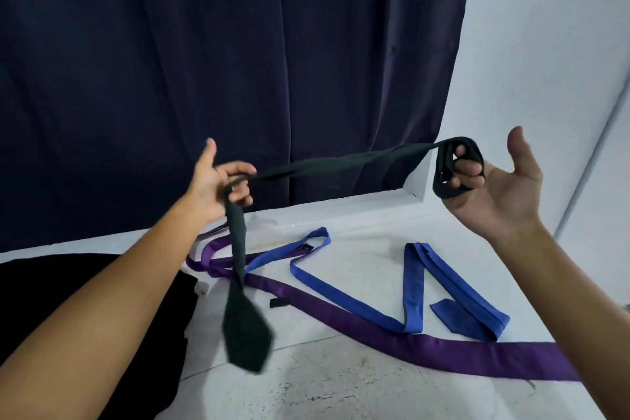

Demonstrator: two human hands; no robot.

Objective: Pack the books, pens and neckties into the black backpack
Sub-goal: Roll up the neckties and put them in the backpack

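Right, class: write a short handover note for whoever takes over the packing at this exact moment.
Left hand grips the black necktie mid-length; its wide end hangs loose. Right hand has the narrow end wound round its fingers. Blue necktie and purple necktie lie unrolled on the white surface. Black fabric, possibly the backpack, lies left. Left: finish rolling, pack all three. No books or pens in view.
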